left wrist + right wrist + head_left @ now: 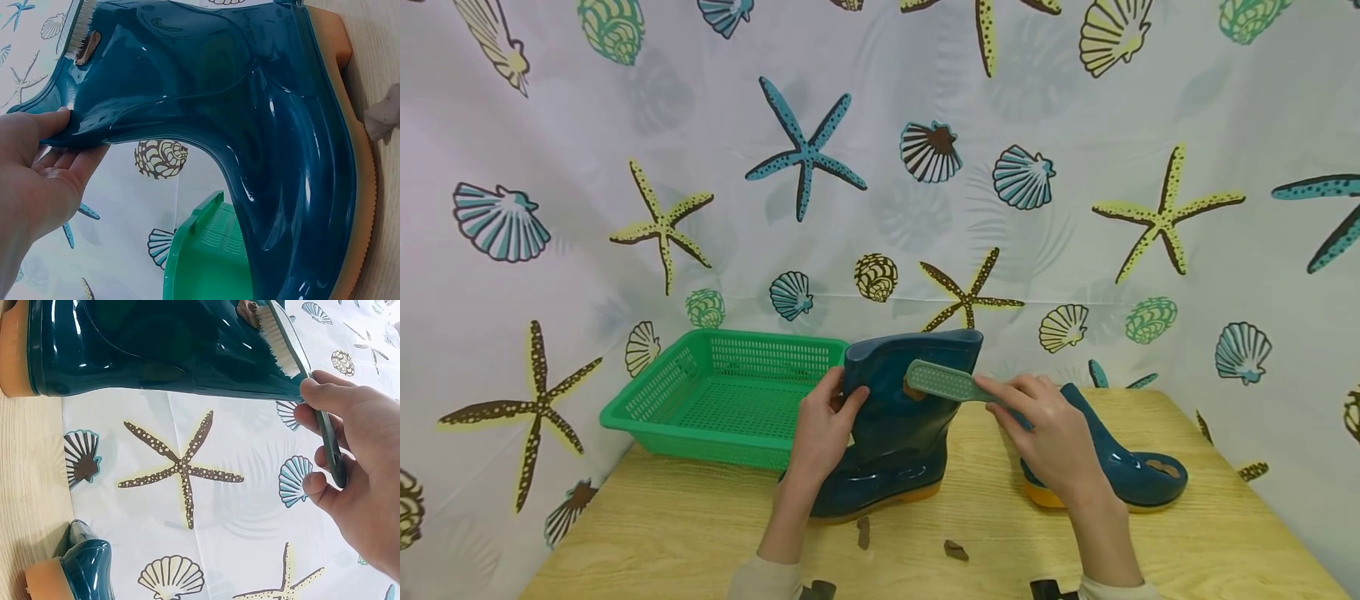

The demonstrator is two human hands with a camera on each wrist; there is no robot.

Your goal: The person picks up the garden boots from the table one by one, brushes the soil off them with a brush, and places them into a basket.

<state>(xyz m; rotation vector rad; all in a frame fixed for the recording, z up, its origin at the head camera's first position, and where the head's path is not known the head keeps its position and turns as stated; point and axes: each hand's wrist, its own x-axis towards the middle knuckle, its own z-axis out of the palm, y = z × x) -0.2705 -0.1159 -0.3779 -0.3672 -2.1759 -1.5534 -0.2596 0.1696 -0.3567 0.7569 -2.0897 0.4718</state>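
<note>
A dark blue-green rubber boot [895, 433] with a tan sole stands upright on the table, toe pointing left. At the left side of its shaft top, my left hand [824, 423] pinches the rim, thumb outside. My right hand [1051, 429] grips the handle of a green scrubbing brush [951, 381]. White bristles [278, 347] meet the shaft beside a brown clump [248, 312], as the right wrist view shows. The left wrist view has the same clump [89, 49] under the brush's edge.
A matching boot [1123, 475] stands at the right, partly behind my right forearm, with a brown patch [1163, 468] on its toe. A green plastic basket [632, 429] sits at the back left. Brown pieces [956, 550] lie on the wooden table [700, 533] in front.
</note>
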